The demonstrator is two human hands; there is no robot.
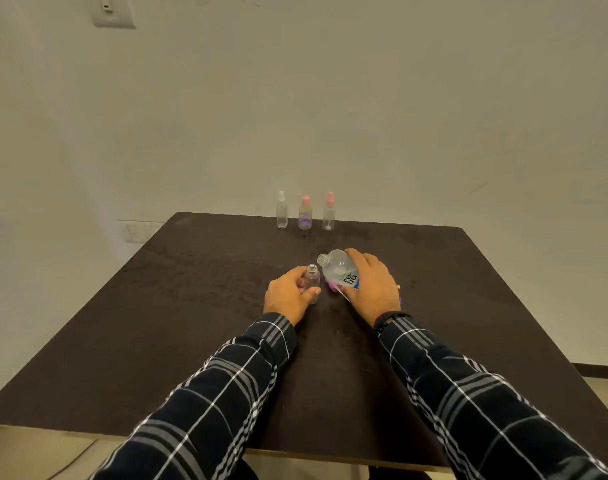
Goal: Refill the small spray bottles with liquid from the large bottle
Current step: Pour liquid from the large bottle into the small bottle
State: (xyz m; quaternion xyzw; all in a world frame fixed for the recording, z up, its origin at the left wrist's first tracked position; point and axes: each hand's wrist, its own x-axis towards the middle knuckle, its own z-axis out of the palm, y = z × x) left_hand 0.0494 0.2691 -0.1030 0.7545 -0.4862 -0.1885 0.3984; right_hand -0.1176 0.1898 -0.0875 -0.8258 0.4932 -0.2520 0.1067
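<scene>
Two grips: left hand (287, 296) clasps uncapped small bottle (313, 279); right hand (372, 285) clasps tilted large bottle (336, 269) labelled "re.nu".

The right hand (370, 285) hides the lower body of the large bottle (337, 270) and part of its label. Below the label a pink thing (331, 285) shows only in part, and a purple sliver (400, 300) peeks out past the hand; what either is cannot be told. The left hand's (288, 294) thumb crosses the small bottle (313, 280), whose fill level is unreadable. The three spray bottles (305, 213) at the far edge are too small to judge their levels. Both sleeves (226, 393) run off the bottom edge, and the table's (157, 323) near right corner is cut off.
</scene>
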